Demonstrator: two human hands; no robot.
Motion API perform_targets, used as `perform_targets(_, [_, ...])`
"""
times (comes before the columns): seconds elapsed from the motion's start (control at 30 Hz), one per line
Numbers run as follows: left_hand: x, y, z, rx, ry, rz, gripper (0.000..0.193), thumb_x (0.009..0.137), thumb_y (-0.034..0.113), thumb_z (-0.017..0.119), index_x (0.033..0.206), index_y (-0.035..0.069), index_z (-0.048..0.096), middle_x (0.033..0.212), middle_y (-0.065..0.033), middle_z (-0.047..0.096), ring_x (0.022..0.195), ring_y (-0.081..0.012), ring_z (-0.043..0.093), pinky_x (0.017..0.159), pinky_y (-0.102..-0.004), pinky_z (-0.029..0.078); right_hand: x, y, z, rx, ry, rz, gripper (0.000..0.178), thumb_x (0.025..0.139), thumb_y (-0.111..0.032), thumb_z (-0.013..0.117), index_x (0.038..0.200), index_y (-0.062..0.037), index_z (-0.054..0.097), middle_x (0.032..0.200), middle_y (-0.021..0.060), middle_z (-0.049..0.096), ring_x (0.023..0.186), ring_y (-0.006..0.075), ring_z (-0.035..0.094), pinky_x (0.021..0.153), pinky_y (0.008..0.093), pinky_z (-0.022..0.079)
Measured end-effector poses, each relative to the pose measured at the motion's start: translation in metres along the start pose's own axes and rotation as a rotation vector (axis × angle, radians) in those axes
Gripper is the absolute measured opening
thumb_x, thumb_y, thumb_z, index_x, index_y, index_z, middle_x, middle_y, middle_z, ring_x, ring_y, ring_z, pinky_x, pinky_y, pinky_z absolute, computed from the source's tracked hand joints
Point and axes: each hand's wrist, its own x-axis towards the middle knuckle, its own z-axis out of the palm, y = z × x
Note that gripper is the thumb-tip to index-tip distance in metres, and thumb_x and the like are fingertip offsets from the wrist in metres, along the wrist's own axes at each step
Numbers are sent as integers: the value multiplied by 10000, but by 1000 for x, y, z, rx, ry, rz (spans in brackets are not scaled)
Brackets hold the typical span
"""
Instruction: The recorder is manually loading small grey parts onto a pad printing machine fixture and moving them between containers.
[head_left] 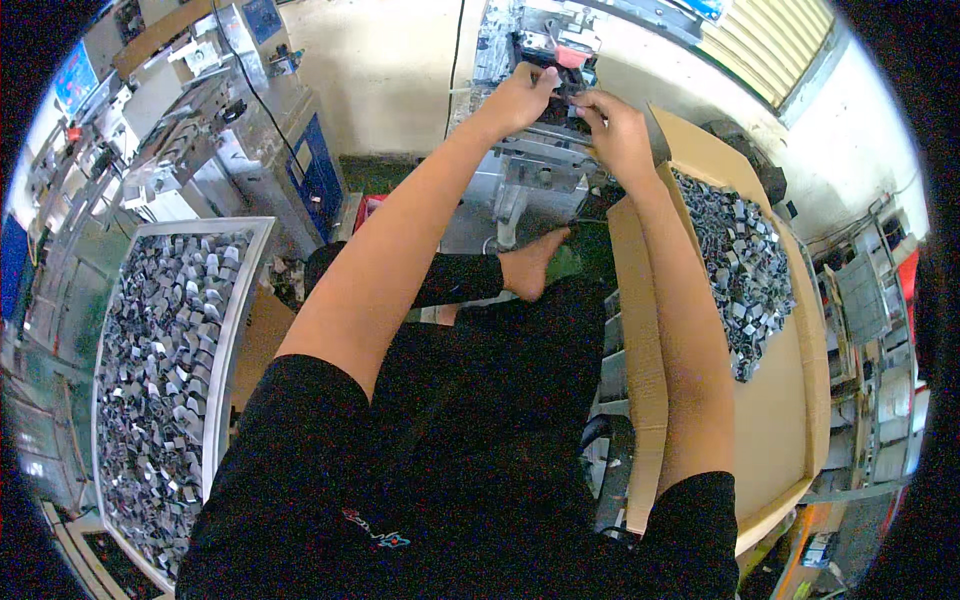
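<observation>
Both arms reach forward to a small bench machine (566,58) with a red-pink part at its top. My left hand (522,100) is closed in a pinch at the machine's left front, and a small pale patch shows at its fingertips. My right hand (618,132) is closed too, thumb and forefinger together at the machine's right front. What either hand holds is too small and dark to name. To my right stands an open cardboard box (765,440) with a heap of small grey metal pieces (740,260) at its far end.
At my left a pale-rimmed tray (238,275) is filled with small bent metal pieces (170,350). Behind it stands a grey metal cabinet (215,150). My bare foot (530,265) rests below the machine. A dark cable (457,70) hangs down the wall.
</observation>
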Motion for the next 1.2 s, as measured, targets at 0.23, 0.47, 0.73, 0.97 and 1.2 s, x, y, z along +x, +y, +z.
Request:
perform_targets(0.23, [-5,9,-2,25,-1,-36,607,988,511,475,1171,-64,541,1081,-255,657,1038,-370,642,932,-416,473,1,-2,3,-30,-71,119,117,832,-70,666,946,-52,691,967,176,696,894,388,668,809,439,532])
perform_targets(0.47, [-3,11,2,10,14,-39,644,985,515,475,1178,-98,527,1104,-284,647,1069,-395,632,949,-418,468,1,-14,-11,-218,-304,251,299,946,-358,569,1051,-97,668,969,206,698,932,417,664,821,508,527])
perform_targets(0.73, [3,1,2,26,7,-69,715,980,570,443,1272,-81,487,1094,-284,653,1036,-392,647,951,-433,465,-34,-27,-2,-250,-288,185,626,1006,-493,419,1446,-47,426,1463,233,448,1340,414,433,1109,515,345])
perform_targets(0.97, [6,-18,-10,-15,57,-27,715,1011,558,384,1299,-95,432,1066,-241,694,1042,-354,655,942,-417,469,-35,-37,-9,-386,-334,125,663,1014,-500,389,1454,-4,401,1479,250,420,1366,441,394,1136,502,316])
perform_targets(1.2, [6,-10,-9,-146,56,-78,636,1024,505,388,1226,-95,457,1026,-216,713,1080,-356,647,946,-402,461,-60,88,-96,-388,-215,248,368,990,-347,510,1223,-106,662,1386,206,536,1280,398,504,1088,430,391])
